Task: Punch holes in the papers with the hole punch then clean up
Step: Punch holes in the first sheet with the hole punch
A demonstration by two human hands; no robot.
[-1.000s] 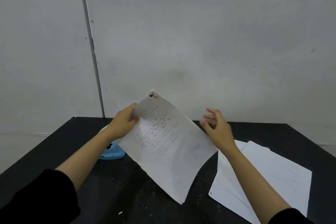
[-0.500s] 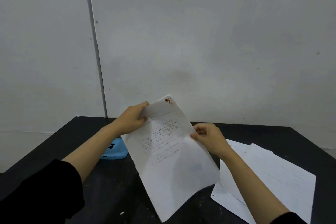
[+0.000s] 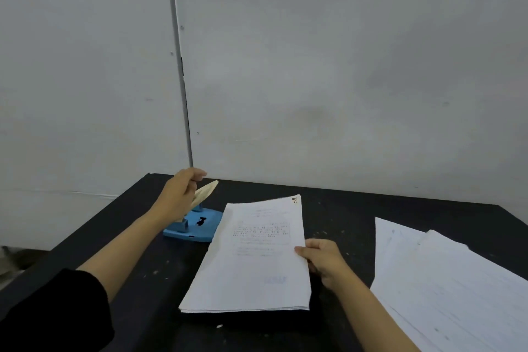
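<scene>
A thin stack of printed white papers [image 3: 254, 260] lies nearly flat over the black table [image 3: 137, 288], its left edge beside the hole punch [image 3: 197, 226]. The punch has a blue base and a cream lever raised at an angle. My right hand [image 3: 323, 258] pinches the stack's right edge. My left hand [image 3: 180, 194] hovers over the punch lever with fingers curled, against the lever's left side; whether it grips the lever I cannot tell.
More loose white sheets [image 3: 451, 286] are spread over the table's right side. A grey wall [image 3: 314, 66] with a vertical metal strip rises right behind the table's far edge. Small paper bits dot the tabletop.
The papers came down from being held up in both hands to lying by the punch. My left hand let go of them and moved to the punch lever.
</scene>
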